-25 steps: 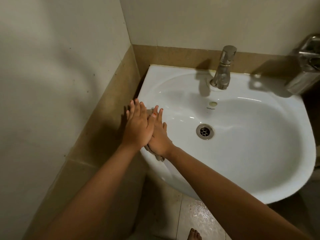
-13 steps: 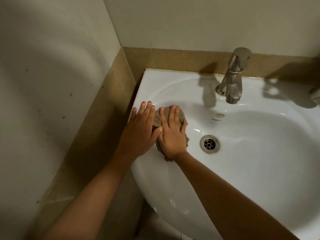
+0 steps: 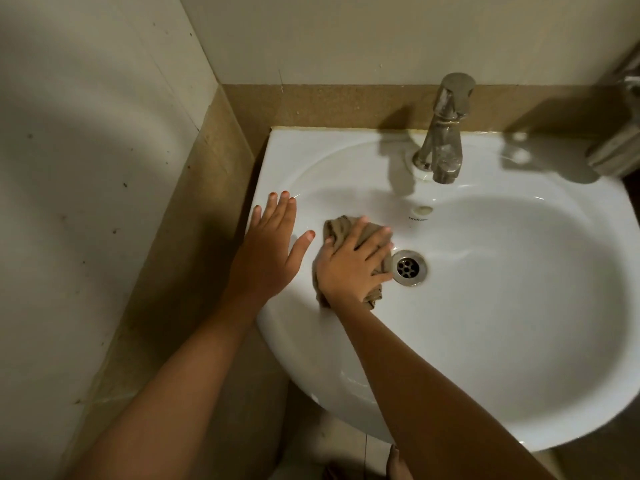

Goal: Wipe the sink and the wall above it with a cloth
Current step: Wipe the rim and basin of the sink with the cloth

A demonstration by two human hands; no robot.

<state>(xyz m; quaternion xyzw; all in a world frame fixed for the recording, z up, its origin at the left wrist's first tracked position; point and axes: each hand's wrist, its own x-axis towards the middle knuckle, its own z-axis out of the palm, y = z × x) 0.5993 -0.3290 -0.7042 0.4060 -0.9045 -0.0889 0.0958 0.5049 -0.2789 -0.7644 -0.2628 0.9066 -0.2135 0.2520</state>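
Pressed flat, the right hand covers a crumpled tan cloth with fingers spread and slightly curled, pinning it to the inner left slope of the white sink rather than closing around it. Its fingertips lie just beside the metal drain. The left hand holds nothing; it rests open, palm down, on the sink's left rim, fingers pointing far, thumb splayed toward the cloth without touching it.

Most of the cloth is hidden under the right palm; only a bunched far corner and a near fold by the wrist show. A shiny metal object at the right edge is cut off and cannot be identified. Near the bottom edge, a bare foot is partly cut off in shadow.

The sink's left edge sits tight against a brown tile band in the corner. To the right, the basin lies open and bare, with the faucet standing at the far rim below the pale wall.
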